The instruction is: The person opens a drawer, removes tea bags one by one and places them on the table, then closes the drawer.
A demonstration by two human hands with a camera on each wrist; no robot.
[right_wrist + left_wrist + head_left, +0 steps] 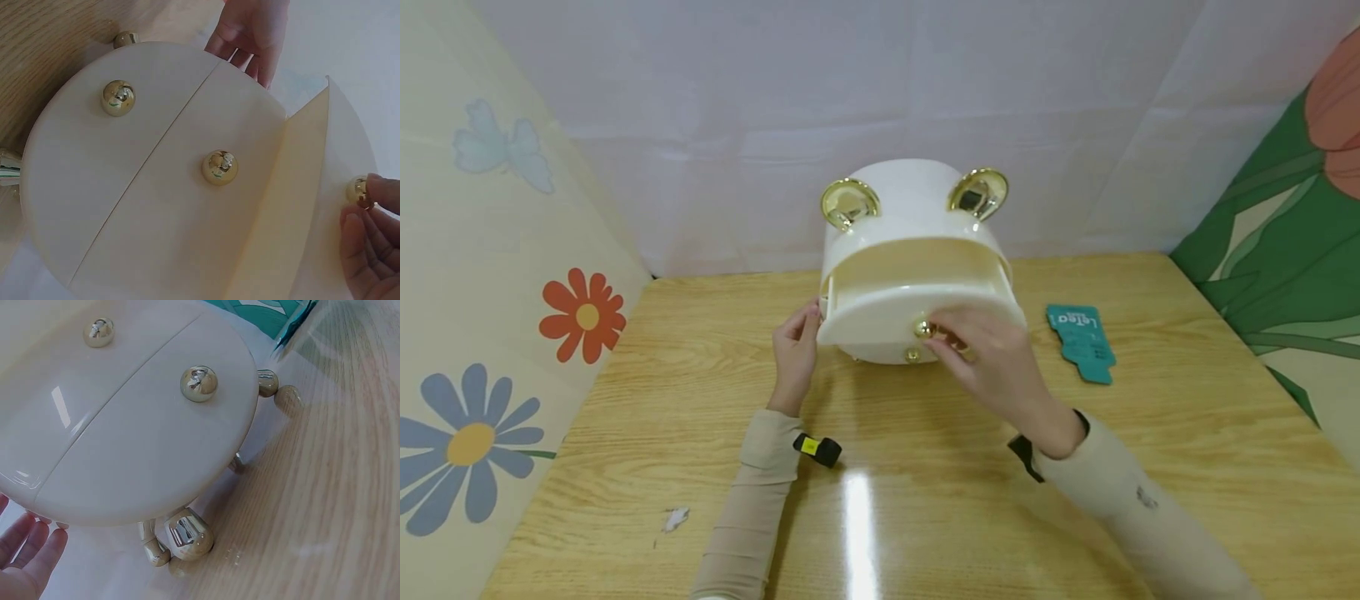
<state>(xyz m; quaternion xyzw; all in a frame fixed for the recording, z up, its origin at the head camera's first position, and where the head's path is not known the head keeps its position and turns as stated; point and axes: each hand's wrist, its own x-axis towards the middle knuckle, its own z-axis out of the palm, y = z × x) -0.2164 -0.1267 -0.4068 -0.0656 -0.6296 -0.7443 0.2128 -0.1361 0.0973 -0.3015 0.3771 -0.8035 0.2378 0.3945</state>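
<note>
A rounded white drawer box (pixel 908 187) with gold ears (pixel 850 202) and small gold feet (pixel 189 534) stands on the table. Its top drawer (pixel 337 144) is pulled partway out, and the bare cream inside shows in the head view. My right hand (pixel 1000 358) pinches the round gold knob (pixel 359 191) of that drawer between thumb and fingers. Against the left side of the box, my left hand (pixel 795 350) rests with its fingertips at the wall. Two lower drawers, with a middle knob (pixel 219 167) and a bottom knob (pixel 118 98), are closed.
A teal packet (pixel 1082 343) with white lettering lies right of the box on the wooden table (pixel 700 375). A white scrap (pixel 676 518) is near the front left. A pale cloth (pixel 737 125) hangs behind, with flower-painted panels (pixel 497 250) at both sides.
</note>
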